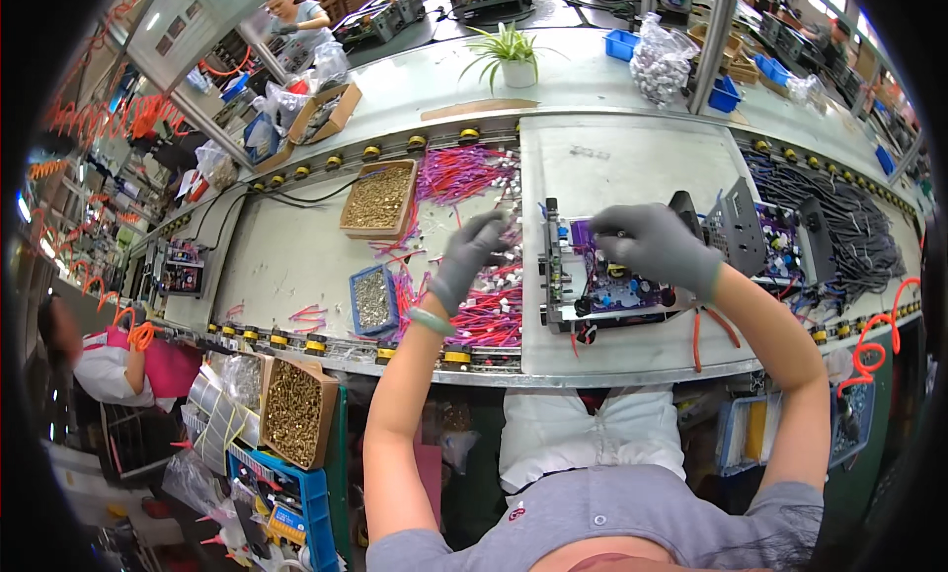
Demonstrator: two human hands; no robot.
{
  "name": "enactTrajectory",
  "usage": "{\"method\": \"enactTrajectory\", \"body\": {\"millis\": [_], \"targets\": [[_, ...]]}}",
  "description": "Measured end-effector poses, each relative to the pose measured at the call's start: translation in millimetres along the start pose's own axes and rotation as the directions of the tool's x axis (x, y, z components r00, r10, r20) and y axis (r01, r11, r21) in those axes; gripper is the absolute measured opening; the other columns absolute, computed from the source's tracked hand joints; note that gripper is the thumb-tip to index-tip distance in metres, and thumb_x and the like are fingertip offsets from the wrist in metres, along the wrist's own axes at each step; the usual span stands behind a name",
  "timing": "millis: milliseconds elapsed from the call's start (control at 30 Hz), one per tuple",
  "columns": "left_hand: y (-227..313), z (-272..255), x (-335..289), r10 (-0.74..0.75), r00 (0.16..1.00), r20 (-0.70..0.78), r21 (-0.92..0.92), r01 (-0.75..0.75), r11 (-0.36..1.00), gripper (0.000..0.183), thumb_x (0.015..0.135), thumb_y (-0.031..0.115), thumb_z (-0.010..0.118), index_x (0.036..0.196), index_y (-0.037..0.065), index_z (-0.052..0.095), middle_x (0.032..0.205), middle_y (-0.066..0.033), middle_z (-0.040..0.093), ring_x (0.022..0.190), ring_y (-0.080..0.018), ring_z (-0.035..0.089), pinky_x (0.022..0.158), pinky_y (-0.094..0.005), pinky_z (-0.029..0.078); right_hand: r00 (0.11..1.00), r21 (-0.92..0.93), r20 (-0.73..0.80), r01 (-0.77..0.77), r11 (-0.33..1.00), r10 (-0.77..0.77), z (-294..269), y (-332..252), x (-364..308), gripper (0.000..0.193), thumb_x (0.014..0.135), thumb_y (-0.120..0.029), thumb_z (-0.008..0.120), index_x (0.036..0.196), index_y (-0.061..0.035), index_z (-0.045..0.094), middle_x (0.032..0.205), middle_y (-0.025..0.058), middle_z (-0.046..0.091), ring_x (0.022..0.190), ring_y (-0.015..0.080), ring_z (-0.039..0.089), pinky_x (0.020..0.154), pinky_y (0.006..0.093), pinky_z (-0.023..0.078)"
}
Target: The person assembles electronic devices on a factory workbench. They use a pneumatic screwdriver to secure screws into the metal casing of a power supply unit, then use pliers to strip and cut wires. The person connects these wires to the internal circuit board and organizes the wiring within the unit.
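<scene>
Both my hands wear grey gloves. My left hand (469, 259) is over loose pink and red wires (484, 317) with white connectors, its fingers apart and stretched toward the right; no wire is plainly held. My right hand (660, 248) hovers over an open electronic unit (632, 297) with a purple circuit board and a black metal frame. Its fingers are curled together near the board's far left part, and whatever they hold is hidden. Red tool handles (697, 341) lie at the unit's near right. A thicker bunch of purple and pink wires (462, 172) lies beyond my left hand.
A cardboard tray (371, 234) of brass-coloured small parts and a blue bin (357, 313) of silvery ones stand left. Another unit (780, 241) and black cables (854, 221) lie right. Rollers line the conveyor edges. A potted plant (518, 73) stands beyond. People work nearby.
</scene>
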State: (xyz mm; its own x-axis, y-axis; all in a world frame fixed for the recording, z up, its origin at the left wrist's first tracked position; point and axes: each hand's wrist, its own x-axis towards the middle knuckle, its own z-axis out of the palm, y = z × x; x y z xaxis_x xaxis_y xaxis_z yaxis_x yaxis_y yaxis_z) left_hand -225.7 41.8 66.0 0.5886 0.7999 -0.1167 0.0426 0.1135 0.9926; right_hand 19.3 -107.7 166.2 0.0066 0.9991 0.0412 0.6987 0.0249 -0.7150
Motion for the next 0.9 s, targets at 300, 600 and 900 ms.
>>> {"method": "enactTrajectory", "body": {"millis": [300, 600, 900], "targets": [[-142, -55, 68, -0.011, 0.938, -0.347, 0.938, 0.347, -0.004, 0.024, 0.086, 0.021, 0.063, 0.107, 0.014, 0.073, 0.107, -0.0177, 0.071, 0.098, -0.0307, 0.071, 0.078, -0.0447, 0.058, 0.848, -0.422, -0.366, 0.216, 0.881, -0.384, -14, 48, -36, 0.008, 0.079, -0.010, 0.069, 0.086, -0.0117, 0.071, 0.092, 0.0062, 0.068, 0.087, 0.0277, 0.066, 0.077, 0.0392, 0.051], [-126, -101, 50, -0.160, 0.968, -0.191, 0.955, 0.221, 0.198, 0.030, 0.087, 0.029, 0.066, 0.107, 0.007, 0.072, 0.110, -0.0183, 0.070, 0.096, -0.0341, 0.068, 0.082, -0.0444, 0.056, 0.809, -0.380, -0.406, 0.273, 0.884, -0.424, -13, 48, -36, 0.007, 0.080, -0.012, 0.070, 0.086, -0.0128, 0.071, 0.091, 0.0049, 0.069, 0.085, 0.0283, 0.066, 0.075, 0.0393, 0.050], [92, 32, -6, 0.123, 0.992, 0.038, 0.204, -0.128, 0.971, 0.021, 0.094, 0.024, 0.065, 0.094, 0.003, 0.066, 0.061, -0.0015, 0.057, 0.049, -0.0097, 0.056, 0.045, -0.0235, 0.046, 0.805, -0.321, -0.452, 0.254, 0.912, -0.384, -11, 59, -38, 0.010, 0.078, -0.011, 0.072, 0.088, -0.0129, 0.071, 0.093, 0.0062, 0.069, 0.085, 0.0288, 0.066, 0.075, 0.0380, 0.052]]}}
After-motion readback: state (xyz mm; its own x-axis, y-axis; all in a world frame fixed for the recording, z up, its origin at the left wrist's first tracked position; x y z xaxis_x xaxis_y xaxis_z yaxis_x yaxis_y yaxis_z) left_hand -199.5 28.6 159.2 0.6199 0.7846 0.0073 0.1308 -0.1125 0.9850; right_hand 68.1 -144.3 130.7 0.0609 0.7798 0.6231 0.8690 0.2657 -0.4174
